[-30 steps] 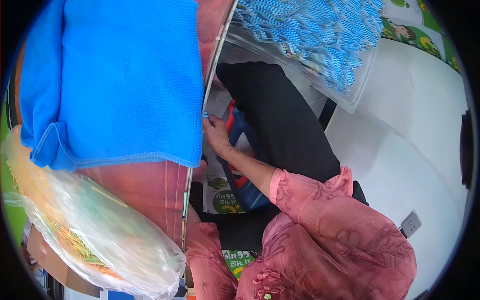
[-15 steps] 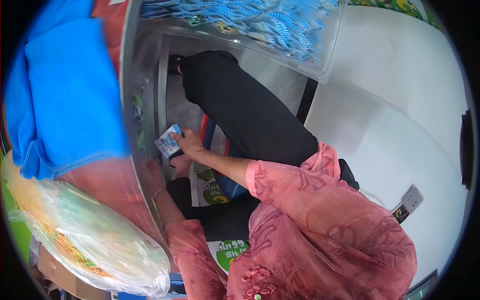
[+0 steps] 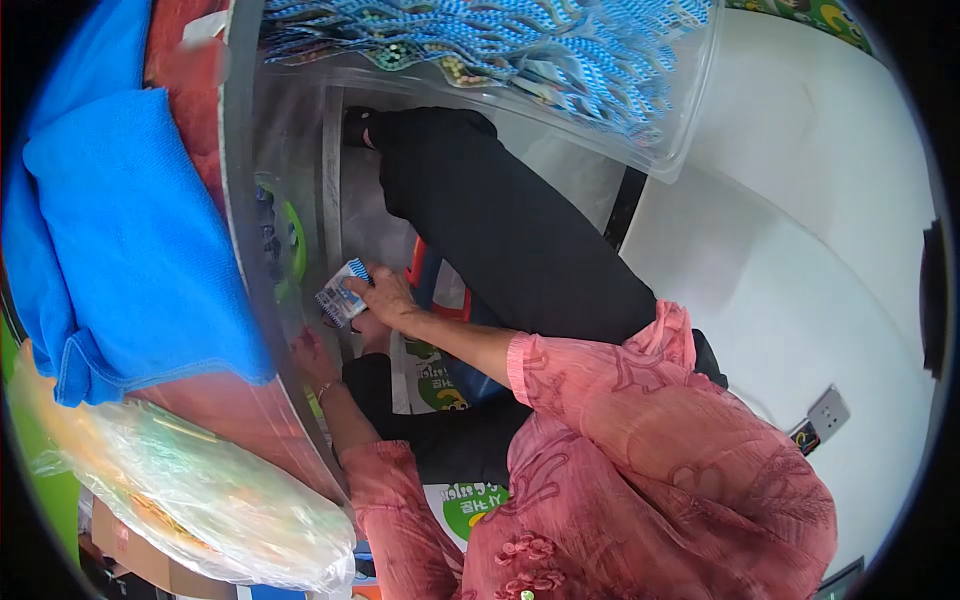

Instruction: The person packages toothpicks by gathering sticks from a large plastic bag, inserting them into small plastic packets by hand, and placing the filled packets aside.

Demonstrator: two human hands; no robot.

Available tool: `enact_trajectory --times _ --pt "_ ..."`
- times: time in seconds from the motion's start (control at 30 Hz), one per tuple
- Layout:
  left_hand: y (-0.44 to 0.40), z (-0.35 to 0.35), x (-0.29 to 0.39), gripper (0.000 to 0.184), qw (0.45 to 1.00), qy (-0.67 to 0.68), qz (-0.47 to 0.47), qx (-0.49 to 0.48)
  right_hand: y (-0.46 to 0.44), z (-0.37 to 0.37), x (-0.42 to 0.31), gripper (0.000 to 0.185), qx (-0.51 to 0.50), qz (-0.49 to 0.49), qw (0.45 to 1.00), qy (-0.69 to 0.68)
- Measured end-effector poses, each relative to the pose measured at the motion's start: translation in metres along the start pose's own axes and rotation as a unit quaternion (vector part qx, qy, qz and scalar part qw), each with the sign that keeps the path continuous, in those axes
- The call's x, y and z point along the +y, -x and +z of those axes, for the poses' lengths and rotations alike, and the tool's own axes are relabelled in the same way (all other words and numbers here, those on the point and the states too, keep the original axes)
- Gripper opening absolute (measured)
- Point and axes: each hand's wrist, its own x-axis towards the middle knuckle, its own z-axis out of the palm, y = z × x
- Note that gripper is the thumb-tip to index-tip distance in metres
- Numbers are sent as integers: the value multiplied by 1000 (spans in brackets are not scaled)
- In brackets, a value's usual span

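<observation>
My right hand (image 3: 387,297) is closed on a small flat packet (image 3: 343,292) with a blue-and-white checked edge and a pale printed face. The thumb lies across its near side. Just below and to the left, my left hand (image 3: 315,358) is down beside the table edge, partly blurred and dim, so its fingers do not show clearly. A bare foot (image 3: 371,332) appears just under the packet. Close to the left hand, a green-rimmed container (image 3: 296,240) with dark items shows beneath the table edge.
A clear plastic tray (image 3: 690,130) full of blue-and-white checked packets stands at the top. On the red tabletop (image 3: 190,125) at left lie a blue cloth (image 3: 150,230) and a clear plastic bag (image 3: 230,490). A white surface (image 3: 790,260) spans the right, with a socket plate (image 3: 828,412).
The view has shifted slightly, and more of the green-rimmed container shows. My right hand still holds the packet. The left hand's fingers have come a little more into sight.
</observation>
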Motion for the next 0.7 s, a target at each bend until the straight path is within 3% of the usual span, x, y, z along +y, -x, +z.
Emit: enact_trajectory --times 0.1,0.13,0.17,0.23,0.33,0.4,0.5,0.6,0.63,0.67,0.7 --pt "14 8 59 33 963 -237 -56 -115 -5 2 4 46 -3 -16 1000 -7" --pt "10 17 32 41 994 -47 -85 -53 -9 4 7 45 2 -15 1000 -7" --pt "11 15 7 41 995 -24 -76 -56 -12 4 10 45 8 -15 1000 -5" --pt "34 18 60 42 996 21 -60 -58 -14 5 15 44 15 -15 1000 9" --pt "52 7 53 41 990 -130 -50 -35 -14 1 13 42 4 -35 998 47" --pt "58 9 52 41 998 -50 -19 -14 -14 -2 11 41 -24 -62 995 75" --pt "78 20 143 41 997 45 -32 -50 -8 -9 -1 42 -84 -102 973 191" --pt "90 9 222 41 972 143 -60 -175 9 -26 -36 43 -288 -164 894 303" --pt "95 8 215 40 954 188 -45 -230 17 -32 -48 43 -360 -175 856 328" --pt "96 3 195 38 934 200 -114 -273 19 -36 -50 44 -401 -187 838 321" --pt "107 3 176 37 932 219 -84 -274 19 -38 -46 44 -407 -178 841 309"
